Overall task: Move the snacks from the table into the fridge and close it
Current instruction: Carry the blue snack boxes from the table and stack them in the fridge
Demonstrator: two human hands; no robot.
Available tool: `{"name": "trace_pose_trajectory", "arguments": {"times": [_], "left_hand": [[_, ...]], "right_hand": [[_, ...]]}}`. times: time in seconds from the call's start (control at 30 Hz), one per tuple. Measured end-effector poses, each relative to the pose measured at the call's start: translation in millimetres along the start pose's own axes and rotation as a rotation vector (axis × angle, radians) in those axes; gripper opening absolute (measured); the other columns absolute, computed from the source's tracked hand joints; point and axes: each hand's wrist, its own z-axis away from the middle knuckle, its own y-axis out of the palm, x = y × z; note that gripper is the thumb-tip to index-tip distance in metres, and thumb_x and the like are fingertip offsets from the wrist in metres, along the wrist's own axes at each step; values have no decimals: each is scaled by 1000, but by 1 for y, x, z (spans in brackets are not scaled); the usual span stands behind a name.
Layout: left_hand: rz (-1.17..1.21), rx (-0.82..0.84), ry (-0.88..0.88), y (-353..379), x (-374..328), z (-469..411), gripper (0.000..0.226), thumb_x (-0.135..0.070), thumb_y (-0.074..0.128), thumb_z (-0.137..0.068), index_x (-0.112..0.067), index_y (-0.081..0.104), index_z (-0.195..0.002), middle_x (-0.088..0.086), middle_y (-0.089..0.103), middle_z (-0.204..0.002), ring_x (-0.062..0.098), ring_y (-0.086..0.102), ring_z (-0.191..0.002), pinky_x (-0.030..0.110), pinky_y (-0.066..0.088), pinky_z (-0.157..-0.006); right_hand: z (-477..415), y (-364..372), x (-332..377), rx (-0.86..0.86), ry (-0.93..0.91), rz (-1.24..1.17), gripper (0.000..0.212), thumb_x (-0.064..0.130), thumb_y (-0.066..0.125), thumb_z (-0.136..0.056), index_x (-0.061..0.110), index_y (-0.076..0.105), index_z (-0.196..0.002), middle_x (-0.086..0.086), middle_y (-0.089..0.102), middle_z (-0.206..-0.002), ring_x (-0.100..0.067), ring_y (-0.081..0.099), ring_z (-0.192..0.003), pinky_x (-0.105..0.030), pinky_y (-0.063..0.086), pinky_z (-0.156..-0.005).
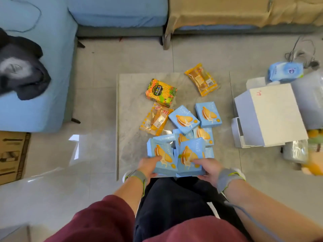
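Observation:
Several light-blue biscuit boxes lie piled on a low grey marble table (132, 105). My left hand (148, 165) grips one blue box (161, 154) at the table's near edge, thumb on its face. My right hand (208, 167) holds a second blue box (189, 155) beside it, with more blue boxes stacked under it. Further back lie two more blue boxes (184, 118) (208, 114), an orange bread packet (154, 119), a colourful snack box (161, 92) and another orange packet (201, 79). No fridge is in view.
Blue sofas stand at the left (43, 67) and far side (117, 11), with dark clothing (21, 70) on the left one. White cartons (269, 114) and a blue tissue pack (285, 70) sit right of the table. A cardboard box (12, 156) is at left.

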Motion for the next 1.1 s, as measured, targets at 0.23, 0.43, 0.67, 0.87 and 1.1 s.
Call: {"name": "trace_pose_trajectory", "arguments": {"times": [0.23,0.43,0.67,0.87,1.1], "left_hand": [[129,29,111,-9,-33,51,29,-28,81,-86,-11,66,-104,11,69,-94,25,66,-81,33,56,-65],[293,83,189,-11,-52,90,44,-33,85,-83,-11,70,-118,15,69,-100,29,64,-84,33,52,-61],[431,47,332,-9,-70,152,31,-31,80,-89,-14,66,-111,12,70,-98,26,64,-82,32,51,-57],[589,-8,477,8,-78,226,31,-25,79,-89,-14,65,-114,11,70,-93,23,62,-76,30,47,-59],[744,-102,703,11,-61,318,27,-21,77,-91,-13,66,-114,9,76,-93,23,67,-81,32,48,-66]], "right_hand": [[66,-4,53,-42,-179,83,34,24,82,-84,7,62,-106,-10,47,-89,-24,56,-73,-33,55,-60],[105,-10,70,-44,-286,-19,21,22,79,-85,10,63,-89,-11,43,-84,-26,51,-67,-34,52,-61],[142,-34,89,86,-377,-131,22,26,76,-89,12,61,-93,-13,47,-91,-28,55,-68,-35,54,-60],[188,-65,104,281,-475,-263,19,24,75,-90,13,61,-96,-12,49,-92,-28,54,-81,-37,52,-68],[247,-80,107,548,-645,-311,22,26,75,-90,16,63,-107,-9,57,-99,-24,59,-87,-35,57,-71]]}}
